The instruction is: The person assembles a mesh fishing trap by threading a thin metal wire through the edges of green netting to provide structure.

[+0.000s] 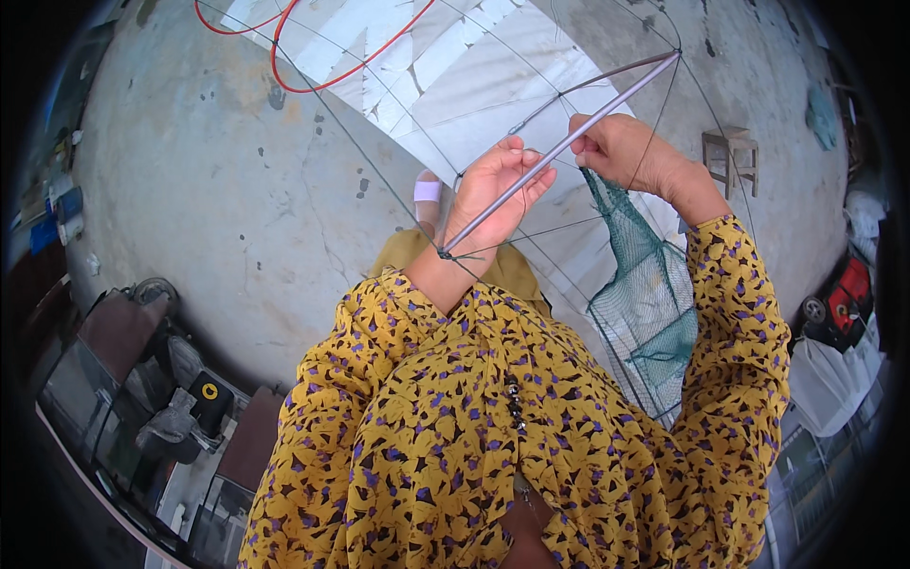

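Observation:
A metallic grey rod [561, 154] slants across in front of my left hand [493, 190], joined at its ends to dark cords of a wire-and-cord frame. My left hand is turned palm up, with its fingers curled behind the rod; whatever they pinch is too thin to make out. Close to its right, my right hand [633, 156] is closed, its fingertips pinching the gathered top of a green mesh net [645, 284]. From there the net hangs down beside my right sleeve. A second, darker rod [597, 79] meets the grey one at the upper right corner.
Red hoops [313, 90] lie at the top over a pale sheet [493, 85] on the concrete floor [218, 180]. A small wooden stool [730, 156] stands at right. Chairs [123, 332] and bags crowd the lower left; a red wheeled object [844, 294] sits far right.

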Demonstrator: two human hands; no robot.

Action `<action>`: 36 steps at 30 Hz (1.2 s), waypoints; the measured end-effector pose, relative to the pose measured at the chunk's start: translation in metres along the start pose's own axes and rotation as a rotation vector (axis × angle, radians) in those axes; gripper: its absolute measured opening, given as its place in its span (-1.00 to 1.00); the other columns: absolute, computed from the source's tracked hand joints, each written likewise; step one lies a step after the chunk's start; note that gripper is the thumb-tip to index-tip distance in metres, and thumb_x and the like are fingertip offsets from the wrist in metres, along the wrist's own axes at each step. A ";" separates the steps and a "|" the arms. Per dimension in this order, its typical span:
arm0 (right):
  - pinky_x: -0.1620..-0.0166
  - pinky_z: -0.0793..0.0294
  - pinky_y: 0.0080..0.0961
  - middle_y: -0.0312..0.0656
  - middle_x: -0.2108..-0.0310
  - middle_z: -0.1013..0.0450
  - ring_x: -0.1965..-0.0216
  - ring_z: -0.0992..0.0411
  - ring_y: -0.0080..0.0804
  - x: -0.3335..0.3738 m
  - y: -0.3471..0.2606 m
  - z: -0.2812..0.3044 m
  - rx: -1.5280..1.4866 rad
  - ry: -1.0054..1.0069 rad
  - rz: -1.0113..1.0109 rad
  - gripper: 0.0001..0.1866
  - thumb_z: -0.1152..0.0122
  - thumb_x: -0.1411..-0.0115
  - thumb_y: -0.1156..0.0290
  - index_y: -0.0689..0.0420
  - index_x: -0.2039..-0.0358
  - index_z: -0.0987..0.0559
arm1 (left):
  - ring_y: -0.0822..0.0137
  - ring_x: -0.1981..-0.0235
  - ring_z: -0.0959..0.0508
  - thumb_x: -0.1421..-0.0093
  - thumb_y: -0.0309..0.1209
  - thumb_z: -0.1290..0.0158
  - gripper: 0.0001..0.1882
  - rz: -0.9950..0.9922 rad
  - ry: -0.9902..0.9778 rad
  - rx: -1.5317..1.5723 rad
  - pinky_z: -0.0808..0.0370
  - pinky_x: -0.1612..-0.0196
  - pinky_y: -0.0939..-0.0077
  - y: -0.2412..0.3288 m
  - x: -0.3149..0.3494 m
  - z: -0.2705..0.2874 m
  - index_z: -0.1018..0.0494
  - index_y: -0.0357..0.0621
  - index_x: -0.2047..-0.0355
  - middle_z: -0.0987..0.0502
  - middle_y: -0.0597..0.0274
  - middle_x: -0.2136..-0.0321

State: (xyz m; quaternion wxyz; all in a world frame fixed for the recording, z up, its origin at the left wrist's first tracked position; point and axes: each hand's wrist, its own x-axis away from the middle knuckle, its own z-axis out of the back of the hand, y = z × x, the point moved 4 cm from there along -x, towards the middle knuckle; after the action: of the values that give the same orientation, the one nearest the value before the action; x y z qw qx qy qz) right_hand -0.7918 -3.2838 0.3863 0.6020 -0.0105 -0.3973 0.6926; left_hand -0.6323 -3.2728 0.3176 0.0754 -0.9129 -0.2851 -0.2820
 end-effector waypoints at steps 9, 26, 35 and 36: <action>0.40 -0.36 -0.37 -0.10 0.61 -0.40 0.51 -0.39 -0.15 0.002 -0.018 0.008 -0.025 0.068 0.037 -0.93 0.00 0.08 0.52 0.16 0.50 -0.38 | 0.51 0.51 -0.36 -0.10 -0.57 0.07 -0.83 -0.147 0.090 -0.303 -0.36 0.36 0.65 0.004 -0.049 -0.013 -0.38 -0.21 0.26 -0.43 0.26 0.37; 0.39 -0.35 -0.35 -0.22 0.58 -0.38 0.45 -0.38 -0.22 0.012 -0.014 0.015 0.017 0.137 0.052 -0.87 -0.08 0.13 0.40 0.07 0.52 -0.36 | 0.56 0.58 -0.32 0.04 -0.54 -0.04 -0.96 0.024 -0.253 -1.070 -0.29 0.49 0.71 -0.008 -0.046 -0.029 -0.41 -0.17 0.52 -0.43 0.38 0.53; 0.32 -0.38 -0.32 -0.11 0.58 -0.42 0.45 -0.41 -0.18 0.006 -0.013 0.010 0.392 0.075 0.039 -0.86 -0.08 0.08 0.41 0.08 0.43 -0.48 | 0.55 0.62 -0.25 -0.09 -0.51 0.07 -0.88 -0.028 -0.119 -0.796 -0.24 0.55 0.66 -0.009 -0.049 -0.006 -0.22 -0.15 0.38 -0.40 0.25 0.52; 0.32 -0.38 -0.32 -0.11 0.58 -0.42 0.45 -0.41 -0.18 0.005 -0.012 0.006 0.392 0.074 0.041 -0.86 -0.08 0.08 0.41 0.08 0.43 -0.48 | 0.55 0.62 -0.23 -0.11 -0.50 0.09 -0.87 -0.001 -0.111 -0.750 -0.22 0.55 0.65 -0.011 -0.049 -0.002 -0.18 -0.15 0.36 -0.39 0.22 0.51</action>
State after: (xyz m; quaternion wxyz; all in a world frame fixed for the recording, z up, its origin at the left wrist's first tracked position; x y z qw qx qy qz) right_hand -0.7863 -3.2833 0.3999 0.5925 0.0735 -0.2320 0.7680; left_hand -0.6730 -3.2876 0.2911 -0.2799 -0.8909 -0.1662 -0.3169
